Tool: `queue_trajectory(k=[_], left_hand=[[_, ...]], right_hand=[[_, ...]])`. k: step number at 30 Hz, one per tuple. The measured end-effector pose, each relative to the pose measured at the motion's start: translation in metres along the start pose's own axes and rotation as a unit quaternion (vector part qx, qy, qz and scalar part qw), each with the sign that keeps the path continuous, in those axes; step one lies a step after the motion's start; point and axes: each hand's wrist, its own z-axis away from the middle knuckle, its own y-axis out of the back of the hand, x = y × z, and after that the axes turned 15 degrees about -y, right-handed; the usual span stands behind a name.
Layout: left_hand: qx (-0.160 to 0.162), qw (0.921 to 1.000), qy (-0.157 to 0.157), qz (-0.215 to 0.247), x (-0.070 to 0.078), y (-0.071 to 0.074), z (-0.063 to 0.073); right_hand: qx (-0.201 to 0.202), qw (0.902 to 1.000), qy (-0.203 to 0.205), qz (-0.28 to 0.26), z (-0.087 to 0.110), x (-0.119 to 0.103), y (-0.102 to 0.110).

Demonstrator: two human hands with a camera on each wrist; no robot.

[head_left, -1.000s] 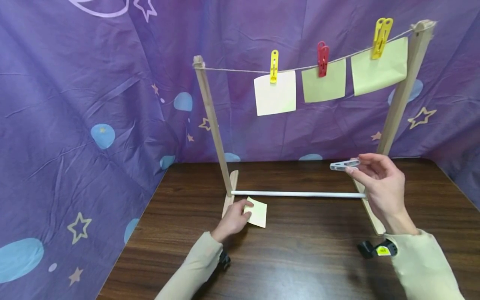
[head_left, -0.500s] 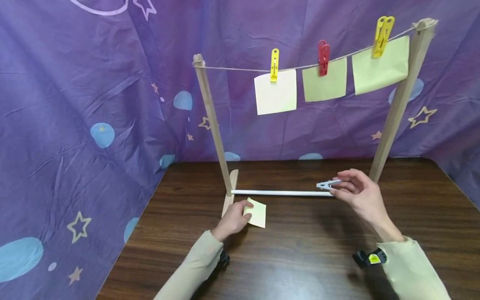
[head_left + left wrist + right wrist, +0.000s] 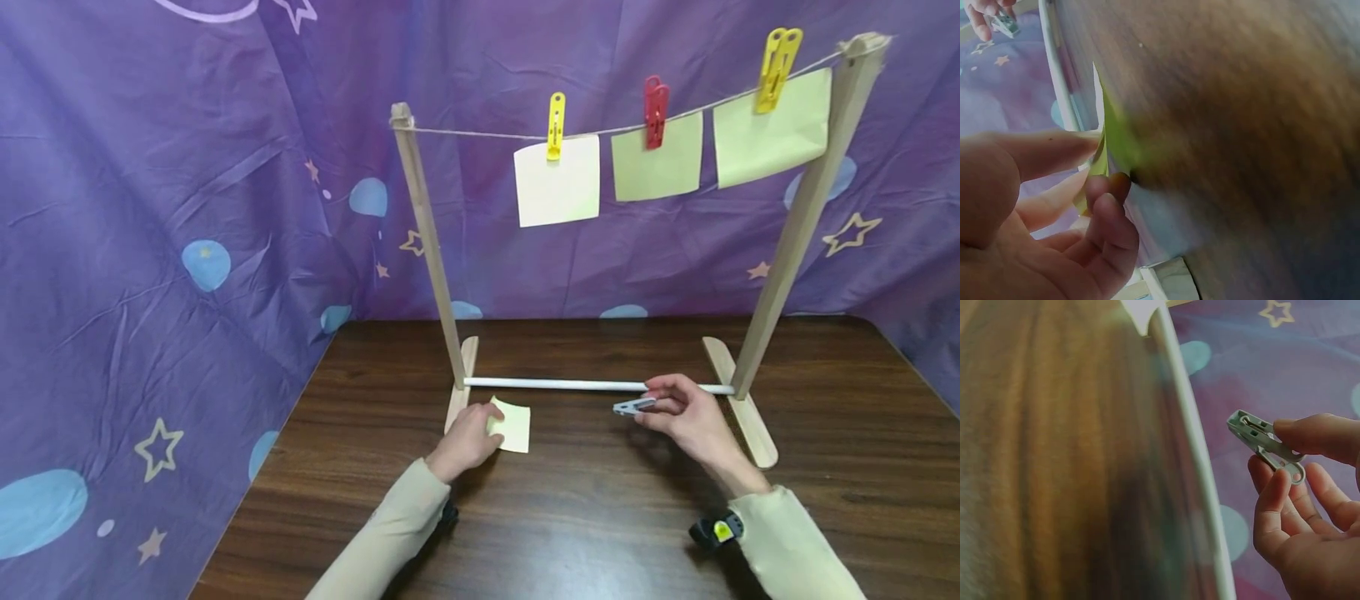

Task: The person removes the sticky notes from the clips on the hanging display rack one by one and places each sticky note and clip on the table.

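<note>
Where my right hand hangs over the table, thumb and fingers pinch a pale peg by its handles; mouth end points leftward and looks closed. Left hand pinches a small yellow note by one edge, just in front of the white rod. Cannot tell whether its lower edge touches wood.

Risks, my judgement: too light a squeeze would leave the peg's mouth closed, so pushing it at paper would crease the note. Off-centre pressure on those narrow handles could twist it from my fingertips. A slack left pinch could let the note slip or curl.

Farther out: string between left post and right post. Three hung papers, pegged yellow, red, yellow. Bumping rod or post might jolt the string and skew them.

Containers: none seen, so nothing held in one.
</note>
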Motion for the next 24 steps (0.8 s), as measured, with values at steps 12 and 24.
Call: queue_trajectory(k=[12, 24], left_hand=[[-0.023, 0.9989, 0.032, -0.027, 0.004, 0.003, 0.001], [-0.028, 0.9967, 0.058, -0.049, 0.005, 0.003, 0.002]], right_hand=[[-0.032, 0.9972, -0.04, 0.055, -0.006, 0.014, -0.018], [-0.033, 0.9933, -0.057, 0.095, -0.013, 0.019, -0.037]])
